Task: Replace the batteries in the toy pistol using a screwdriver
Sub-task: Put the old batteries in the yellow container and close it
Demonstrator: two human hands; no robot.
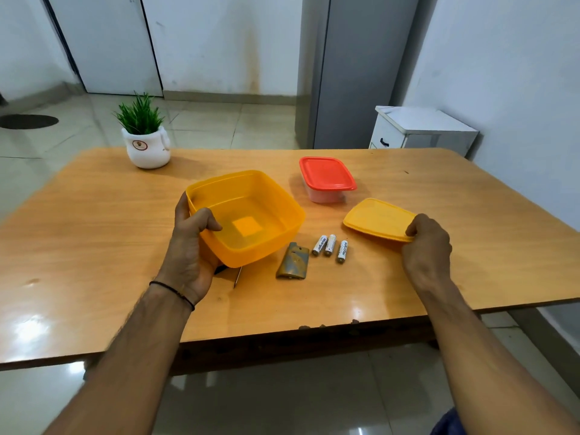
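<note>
Our L hand [191,243] grips tub [251,251], R hand [428,243] pinches lid [376,219]; batteries [329,244] lie btwn, nearer R, axes toward table's [94,246] far edge.

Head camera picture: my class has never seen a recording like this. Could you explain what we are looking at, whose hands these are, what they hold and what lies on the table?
There is no machine here. A person wears one wide-angle camera on the head, so you look forward and down along their own arms. The left hand grips the wall of an empty yellow tub, tilted up off the wooden table. The right hand pinches the near edge of the matching yellow lid. Between them lie three small batteries and a grey piece, perhaps the toy's battery cover. Further back stand a red-lidded box and a potted plant. Something thin pokes out beneath the tub; I cannot tell what.
</note>
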